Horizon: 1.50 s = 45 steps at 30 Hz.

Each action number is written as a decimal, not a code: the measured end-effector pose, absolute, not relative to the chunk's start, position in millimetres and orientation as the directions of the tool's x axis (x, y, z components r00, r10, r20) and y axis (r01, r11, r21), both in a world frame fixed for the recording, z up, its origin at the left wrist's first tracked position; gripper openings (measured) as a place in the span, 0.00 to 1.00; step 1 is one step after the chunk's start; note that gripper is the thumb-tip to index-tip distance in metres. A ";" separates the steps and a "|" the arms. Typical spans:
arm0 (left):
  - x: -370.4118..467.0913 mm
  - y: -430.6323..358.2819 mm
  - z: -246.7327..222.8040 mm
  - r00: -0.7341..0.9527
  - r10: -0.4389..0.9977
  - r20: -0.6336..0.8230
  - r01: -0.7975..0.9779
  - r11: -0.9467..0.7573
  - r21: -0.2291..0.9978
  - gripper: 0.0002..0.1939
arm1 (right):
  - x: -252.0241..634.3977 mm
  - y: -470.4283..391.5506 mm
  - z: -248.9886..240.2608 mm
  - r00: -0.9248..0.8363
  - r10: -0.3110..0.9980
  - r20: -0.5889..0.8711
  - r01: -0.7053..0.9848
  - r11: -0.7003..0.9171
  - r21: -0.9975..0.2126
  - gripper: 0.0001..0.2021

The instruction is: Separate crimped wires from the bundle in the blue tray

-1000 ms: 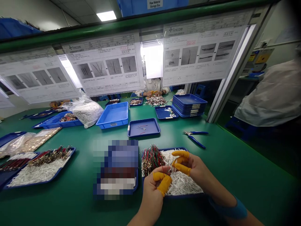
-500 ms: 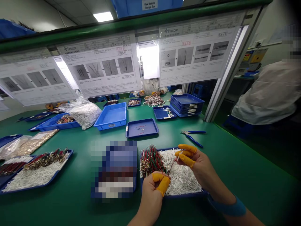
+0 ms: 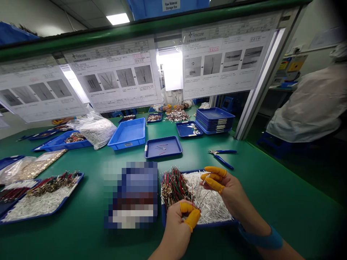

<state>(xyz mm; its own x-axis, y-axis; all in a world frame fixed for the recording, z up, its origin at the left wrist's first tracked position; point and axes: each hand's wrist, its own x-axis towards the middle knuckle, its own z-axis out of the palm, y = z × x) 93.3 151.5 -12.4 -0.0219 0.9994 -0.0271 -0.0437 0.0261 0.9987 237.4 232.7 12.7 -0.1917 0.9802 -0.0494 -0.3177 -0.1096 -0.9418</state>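
My left hand [image 3: 179,221], with yellow finger cots, pinches a few thin wires [image 3: 200,200] whose free ends fan upward. Yellow cots also cover fingertips of my right hand [image 3: 229,186], which holds a small white tube [image 3: 205,178] just above and right of the wires. The tube and the wires look apart. Under both hands lies a blue tray [image 3: 200,224] full of white tubes [image 3: 214,206]. A thick bunch of red, green and black wires [image 3: 175,186] with metal ends rests at its left side.
Blue-handled pliers [image 3: 223,159] lie behind my right hand. A shallow tray [image 3: 164,153] with a few wires is further back, beside a blue bin [image 3: 127,133] and stacked trays [image 3: 215,122]. Another filled tray [image 3: 46,202] stands left. A co-worker's hands [image 3: 173,107] are across the table.
My left hand has moved slightly down and right, away from the white tube, and the wires' ends now spread apart. My right hand has barely moved.
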 end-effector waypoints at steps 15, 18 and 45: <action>93.2 151.4 -7.9 -0.027 0.999 -0.022 -0.007 0.022 1.000 0.07 | 235.7 230.1 18.2 -0.309 0.949 -0.068 -0.258 -0.152 -0.954 0.23; 93.3 151.1 -7.6 -0.035 0.999 -0.011 0.005 0.012 1.000 0.08 | 235.3 228.2 20.6 -0.416 0.903 -0.106 -0.206 -0.207 -0.956 0.21; 90.0 151.0 -7.4 -0.080 0.996 -0.049 -0.051 0.045 0.998 0.10 | 241.0 231.4 13.4 -0.341 0.932 -0.122 -0.333 -0.241 -0.912 0.19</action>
